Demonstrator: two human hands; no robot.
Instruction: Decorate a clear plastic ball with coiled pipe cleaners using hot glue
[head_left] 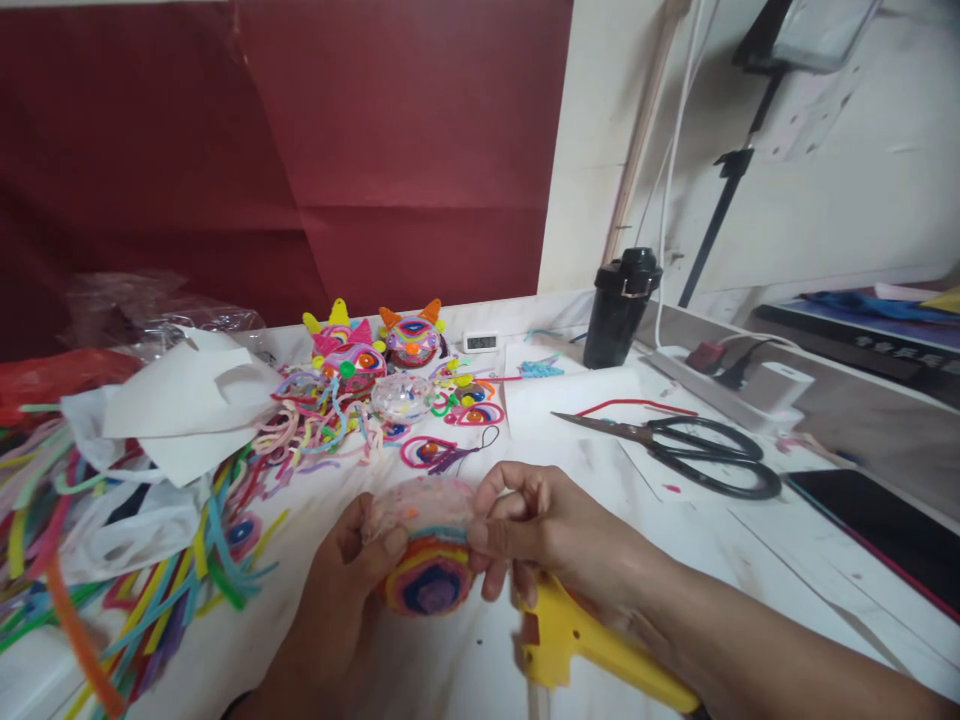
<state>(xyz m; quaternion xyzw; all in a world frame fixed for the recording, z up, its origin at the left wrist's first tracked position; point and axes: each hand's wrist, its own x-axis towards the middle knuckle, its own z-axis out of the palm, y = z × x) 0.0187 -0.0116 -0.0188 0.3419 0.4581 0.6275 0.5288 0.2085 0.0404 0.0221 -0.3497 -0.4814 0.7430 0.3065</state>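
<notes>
A round clear-topped craft piece (431,545) with rings of orange, pink and blue around a dark centre is held low in the middle. My left hand (349,570) grips its left side, the thumb on the front. At its right edge my right hand (536,530) pinches with thumb and index finger; whatever lies between these fingertips is too small to make out. Under my right wrist lies a yellow glue gun (585,650). Behind the piece are a pink-edged eye shape (427,452) with a purple tassel and a clear ball (403,397).
Colourful fuzzy sticks (165,590) and white paper (187,395) cover the left. Finished animal-like crafts (414,340) stand at the back. Scissors (675,450), a black bottle (619,310), a phone (885,530) and a power strip (720,390) are on the right.
</notes>
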